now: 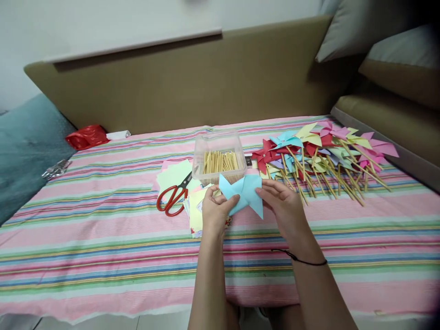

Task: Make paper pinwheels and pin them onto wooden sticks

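A light blue paper pinwheel (243,191), folded and without a stick that I can see, is held up between both hands. My left hand (218,205) pinches its left side, the thumb lying across the paper near the middle. On the opposite side my right hand (282,201) grips the right-hand blade between thumb and fingers. Just behind the pinwheel stands a clear plastic box (202,145) with many short wooden sticks (222,161) in it. Partly behind my left hand lies a stack of small paper pieces (195,215).
Red-handled scissors (174,196) rest on pale green paper sheets (175,173) left of the box. Finished pinwheels (309,146) on sticks are heaped at the right. A red plastic bag (87,137) and a white roll (118,134) lie at the back left on the striped cloth (103,220).
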Motion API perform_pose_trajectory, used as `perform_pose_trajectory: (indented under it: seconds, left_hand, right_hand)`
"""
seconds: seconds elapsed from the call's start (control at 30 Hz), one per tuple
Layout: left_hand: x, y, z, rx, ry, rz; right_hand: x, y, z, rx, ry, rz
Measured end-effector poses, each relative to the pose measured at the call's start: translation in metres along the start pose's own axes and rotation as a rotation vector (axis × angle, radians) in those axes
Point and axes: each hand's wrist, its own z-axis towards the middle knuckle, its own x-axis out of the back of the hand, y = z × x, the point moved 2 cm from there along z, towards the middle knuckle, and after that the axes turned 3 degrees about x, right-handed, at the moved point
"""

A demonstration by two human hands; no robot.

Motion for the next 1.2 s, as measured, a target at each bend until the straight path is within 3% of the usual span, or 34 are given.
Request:
perform_pose_trajectory:
  seconds: [0.1,0.3,0.53,1.2]
  left_hand:
    - [0.0,-0.0013,0.0001,-0.01,0.0,0.005]
    - [-0.002,-0.0004,-0.0004,-0.025,0.034,0.004]
    - [-0.0049,-0.0006,-0.0021,-0.043,0.006,0.025]
    - [-0.0054,-0.0011,-0.002,-0.089,-0.08,0.015]
  right_hand:
    - [-0.0019,0.002,-0.0006,0.088,0.007,-0.028]
    - [-0.0002,0.0007,-0.0031,0.144,-0.112,-0.068]
    - [-0.0024,-0.0015,-0.001,0.31,-0.116,-0.097]
    - [-0.007,-0.0007,-0.0023,0.415,-0.169,-0.203]
